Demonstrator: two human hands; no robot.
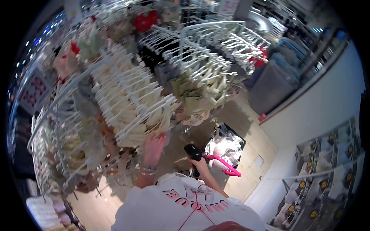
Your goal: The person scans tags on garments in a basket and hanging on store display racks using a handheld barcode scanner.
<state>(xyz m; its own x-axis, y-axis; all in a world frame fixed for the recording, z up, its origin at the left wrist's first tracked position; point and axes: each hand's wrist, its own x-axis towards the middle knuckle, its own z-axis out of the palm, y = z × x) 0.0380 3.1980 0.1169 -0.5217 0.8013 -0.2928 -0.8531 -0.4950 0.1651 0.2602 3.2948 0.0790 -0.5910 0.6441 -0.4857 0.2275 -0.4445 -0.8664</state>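
Note:
My left hand point(153, 147), with a bracelet at the wrist, touches the lower front of cream garments point(130, 121) that hang in a dense row on white hangers point(138, 106). Whether its fingers grip the cloth cannot be told. My right hand point(201, 167) is closed around the handle of a black handheld barcode scanner point(194, 152). Just right of the scanner, a dark basket with a pink handle point(224, 161) holds clear-wrapped pale items point(224, 147).
Green garments point(192, 93) hang on another rack ahead. A large grey bin point(271, 86) stands by a white partition point(326, 89). Packaged goods point(321, 184) line the lower right. Folded packs point(46, 213) are stacked at lower left. A price sign point(35, 91) stands at left.

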